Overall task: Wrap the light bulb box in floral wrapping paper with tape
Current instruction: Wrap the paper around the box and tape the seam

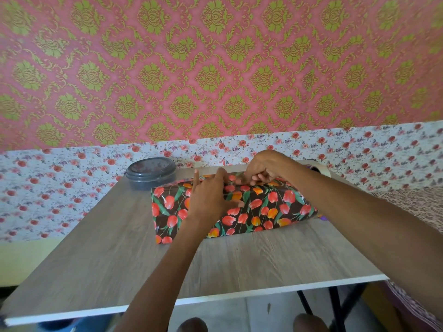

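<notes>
Closest in, a knee (191,325) shows beneath the near edge of the wooden table (119,259). Toward the table's far side lies the light bulb box, hidden inside the floral wrapping paper (263,208), which covers every face in view. The left hand (211,200) lies flat on the parcel with fingers spread and mostly straight, pressing the paper down. The right hand (261,171) has its fingers curled at the far top edge, pinching the paper where the seam seems to run. Whether a strip of tape sits under those fingertips cannot be told. A tape roll (321,167) sits just behind the right forearm, and a grey lidded tub (151,173) stands near the parcel's far left corner. The step looks like closing the long seam. To do it well, the flat hand should keep the paper taut against the box so the glossy sheet does not slide or bubble. The pinching fingers should draw the overlap snug and straight along the edge before any tape is rubbed down. Slack left now would probably show as a wrinkle across the tulips.
</notes>
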The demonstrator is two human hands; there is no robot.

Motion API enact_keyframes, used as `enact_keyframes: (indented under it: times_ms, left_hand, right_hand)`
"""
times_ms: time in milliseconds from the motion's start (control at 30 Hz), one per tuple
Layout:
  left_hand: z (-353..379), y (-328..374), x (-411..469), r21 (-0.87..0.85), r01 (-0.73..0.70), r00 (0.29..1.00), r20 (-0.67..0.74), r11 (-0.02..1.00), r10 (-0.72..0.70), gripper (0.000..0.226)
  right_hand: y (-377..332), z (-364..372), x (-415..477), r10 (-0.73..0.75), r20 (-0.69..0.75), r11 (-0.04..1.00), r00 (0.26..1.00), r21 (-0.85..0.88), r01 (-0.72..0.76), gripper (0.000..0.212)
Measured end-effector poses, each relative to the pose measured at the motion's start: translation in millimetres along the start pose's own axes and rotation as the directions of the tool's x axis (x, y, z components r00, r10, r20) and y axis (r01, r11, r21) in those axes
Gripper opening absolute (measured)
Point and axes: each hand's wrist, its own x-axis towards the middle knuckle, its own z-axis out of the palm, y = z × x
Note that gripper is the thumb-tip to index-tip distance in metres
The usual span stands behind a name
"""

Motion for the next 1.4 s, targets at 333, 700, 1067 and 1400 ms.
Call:
enact_keyframes:
  times_ms: [333,700,1067,1400]
  left_hand:
    - [-1.8,3.1,0.8,-0.031,0.039,0.999,-0.016,0.999,-0.039,0.075]
    - [-5.2,6.6,-2.8,-0.012,0.075,0.997,0.007,0.997,-0.075,0.073]
    - [-5.0,5.0,-1.2,0.117,-0.065,0.995,0.085,0.991,0.055,0.075]
    - [-5.9,7.0,-6.2,0.147,-0.100,0.992,0.089,0.984,0.088,0.062]
  right_hand:
    - [3.6,17.8,26.7,-0.112,-0.506,0.994,0.856,-0.061,0.094,0.015]
    - [1.3,5.7,13.2,-0.176,-0.472,0.967,0.864,-0.245,0.062,0.021]
    - [6.8,16.2,23.4,-0.101,-0.519,0.995,0.849,-0.055,0.084,0.013]
    - [12.1,19.2,20.8,-0.180,-0.527,0.983,0.831,-0.065,0.171,0.027]
